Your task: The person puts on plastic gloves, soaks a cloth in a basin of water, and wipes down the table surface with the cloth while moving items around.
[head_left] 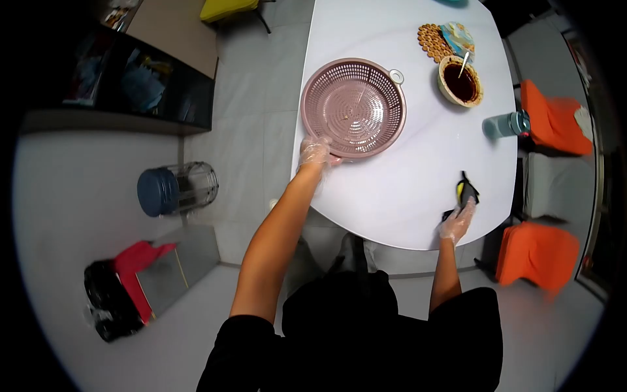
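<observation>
A brownish-pink plastic colander (356,108) lies near the left edge of the white table (405,196), with a small ring at its upper right rim. My left hand (315,151), in a clear plastic glove, is closed on its near-left rim; some fingers are hidden. At the table's near right, my right hand (458,223), gloved the same way, is closed on a small black item with a yellow patch (466,191). Its kind is not clear. Farther back stands a bowl of dark red-brown sauce (460,83) with a spoon (464,64) in it.
A bottle (504,125) stands by the table's right edge. Behind the bowl are a round beaded mat (432,42) and a crumpled packet (458,38). Orange chairs (537,256) line the right side. A blue-lidded clear container (176,189) is on the left, below a dark cabinet (147,85).
</observation>
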The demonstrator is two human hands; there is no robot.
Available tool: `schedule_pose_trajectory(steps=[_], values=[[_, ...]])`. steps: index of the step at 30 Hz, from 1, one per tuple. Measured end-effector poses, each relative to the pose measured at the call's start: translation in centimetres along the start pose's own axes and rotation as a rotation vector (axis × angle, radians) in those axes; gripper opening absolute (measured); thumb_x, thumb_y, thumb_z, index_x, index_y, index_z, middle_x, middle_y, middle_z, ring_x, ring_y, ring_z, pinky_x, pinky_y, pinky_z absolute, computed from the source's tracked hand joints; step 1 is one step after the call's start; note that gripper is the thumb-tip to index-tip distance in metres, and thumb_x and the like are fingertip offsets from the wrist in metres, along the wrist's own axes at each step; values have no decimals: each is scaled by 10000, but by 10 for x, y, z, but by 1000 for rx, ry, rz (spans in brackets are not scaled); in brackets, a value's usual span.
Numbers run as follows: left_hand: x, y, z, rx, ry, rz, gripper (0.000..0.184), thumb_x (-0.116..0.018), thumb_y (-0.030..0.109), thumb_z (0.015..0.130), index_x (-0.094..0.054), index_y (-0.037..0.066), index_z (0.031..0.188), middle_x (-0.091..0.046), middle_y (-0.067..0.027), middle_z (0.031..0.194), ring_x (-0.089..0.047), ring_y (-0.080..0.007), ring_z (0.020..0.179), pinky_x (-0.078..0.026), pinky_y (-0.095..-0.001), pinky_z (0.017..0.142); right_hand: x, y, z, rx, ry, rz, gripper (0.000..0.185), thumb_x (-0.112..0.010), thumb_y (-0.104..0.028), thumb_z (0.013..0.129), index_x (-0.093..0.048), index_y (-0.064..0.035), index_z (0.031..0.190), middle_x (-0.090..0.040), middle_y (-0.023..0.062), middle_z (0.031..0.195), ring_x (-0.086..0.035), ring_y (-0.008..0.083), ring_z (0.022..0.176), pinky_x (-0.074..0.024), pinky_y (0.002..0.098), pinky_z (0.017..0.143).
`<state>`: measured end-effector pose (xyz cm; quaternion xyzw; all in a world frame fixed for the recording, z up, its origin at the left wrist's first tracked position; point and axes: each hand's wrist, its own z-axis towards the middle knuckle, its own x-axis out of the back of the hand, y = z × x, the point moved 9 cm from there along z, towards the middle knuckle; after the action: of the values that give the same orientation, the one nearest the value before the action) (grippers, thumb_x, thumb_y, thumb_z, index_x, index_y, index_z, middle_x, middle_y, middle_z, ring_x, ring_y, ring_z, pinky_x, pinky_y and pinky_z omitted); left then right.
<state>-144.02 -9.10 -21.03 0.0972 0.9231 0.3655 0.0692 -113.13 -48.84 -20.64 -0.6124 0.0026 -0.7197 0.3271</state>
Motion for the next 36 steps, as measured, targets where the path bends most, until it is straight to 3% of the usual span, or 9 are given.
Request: schedule_pose_trajectory(steps=[4, 10, 15, 20, 26, 31, 32, 34, 36], values=[[68, 51, -1, -134, -87, -12, 506, -663, 127, 898, -501, -73, 1333, -619, -239, 1277, -740, -359, 915, -693, -382, 682, -26, -22, -58, -212, 101, -102, 568, -504, 19, 952, -455, -12, 1517, -478, 197, 1558, -392, 374, 1484, -286, 441, 1264], [133, 144, -13, -201, -155, 108, 439, -659, 120, 898, -528, -77, 1268, -706, -217, 990, -744, -294, 708, -666, -307, 554, -104, -285, -182, -166, -195, 193, 687, -488, 48, 896, -409, -81, 1567, -352, 172, 1650, -260, 339, 1563, -232, 439, 1294], [71, 155, -32, -298, -346, 164, 384, -629, 122, 931, -530, -83, 1240, -712, -197, 994, -745, -260, 698, -656, -282, 536, -150, -457, -202, 383, -118, 374, 731, -632, 82, 741, -568, -117, 1442, -512, 206, 1519, -497, 387, 1409, -420, 476, 1177], [-40, 47, -35, -279, -603, 413, 386, -599, 98, 960, -519, -72, 1298, -714, -205, 1005, -747, -255, 739, -667, -328, 567, -191, -416, -211, 179, -603, 577, 554, -564, -121, 937, -503, -129, 1488, -455, 164, 1560, -412, 355, 1455, -337, 480, 1206], [-98, -70, -66, -112, -703, 681, 414, -602, 92, 1003, -514, 26, 1403, -682, -123, 1177, -733, -202, 893, -665, -305, 637, -66, -223, -200, -377, 37, 277, 371, -599, 16, 870, -628, 8, 1240, -624, 217, 1280, -580, 428, 1201, -455, 513, 1017], [-124, -72, -80, 32, -724, 613, 378, -598, 118, 1017, -524, 16, 1374, -657, -141, 1231, -726, -208, 902, -669, -310, 674, -83, -231, -218, -365, 253, -198, 486, -633, -76, 877, -586, 34, 1348, -577, 263, 1370, -544, 439, 1279, -417, 489, 1110], [-131, -76, -77, 17, -740, 633, 375, -616, 145, 1013, -525, 8, 1350, -643, -156, 1251, -726, -223, 902, -668, -316, 639, -81, -245, -212, -808, 142, 431, 521, -597, -92, 924, -530, 5, 1431, -539, 240, 1438, -517, 418, 1324, -407, 467, 1136], [-139, -89, -72, 71, -715, 642, 394, -631, 160, 1008, -518, 13, 1355, -645, -158, 1248, -727, -233, 908, -665, -319, 622, -90, -326, -184, -550, 45, 645, 537, -566, -152, 990, -485, -34, 1508, -519, 211, 1494, -508, 383, 1360, -402, 457, 1158], [-145, -91, -72, 101, -720, 636, 435, -667, 188, 994, -502, -18, 1341, -643, -186, 1249, -730, -248, 910, -653, -326, 581, -111, -401, -184, 137, -21, 205, 502, -568, -203, 1019, -508, -45, 1491, -548, 197, 1471, -537, 355, 1340, -416, 457, 1146]])
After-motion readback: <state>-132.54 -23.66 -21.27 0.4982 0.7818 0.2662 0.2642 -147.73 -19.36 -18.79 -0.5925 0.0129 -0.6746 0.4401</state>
